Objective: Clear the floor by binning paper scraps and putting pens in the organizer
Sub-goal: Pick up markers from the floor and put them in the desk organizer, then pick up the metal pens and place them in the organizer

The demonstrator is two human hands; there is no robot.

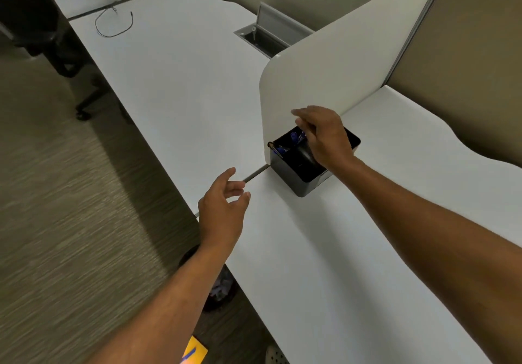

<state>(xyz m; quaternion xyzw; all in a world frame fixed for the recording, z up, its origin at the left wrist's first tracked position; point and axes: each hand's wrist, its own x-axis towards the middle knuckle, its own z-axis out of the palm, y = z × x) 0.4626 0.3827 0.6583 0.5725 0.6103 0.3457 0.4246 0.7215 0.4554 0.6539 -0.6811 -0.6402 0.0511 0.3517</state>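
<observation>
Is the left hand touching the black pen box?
Apart. In the head view the left hand hovers open near the desk edge, and a wide strip of bare white desk shows between it and the organizer.

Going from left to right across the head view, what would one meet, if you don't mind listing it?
Office chair → loose cable → left hand → black organizer → right hand.

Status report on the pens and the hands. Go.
Right hand over organizer, open, nothing in its grip. Left hand open above desk edge. Blue pens in organizer. Nothing in the way.
</observation>
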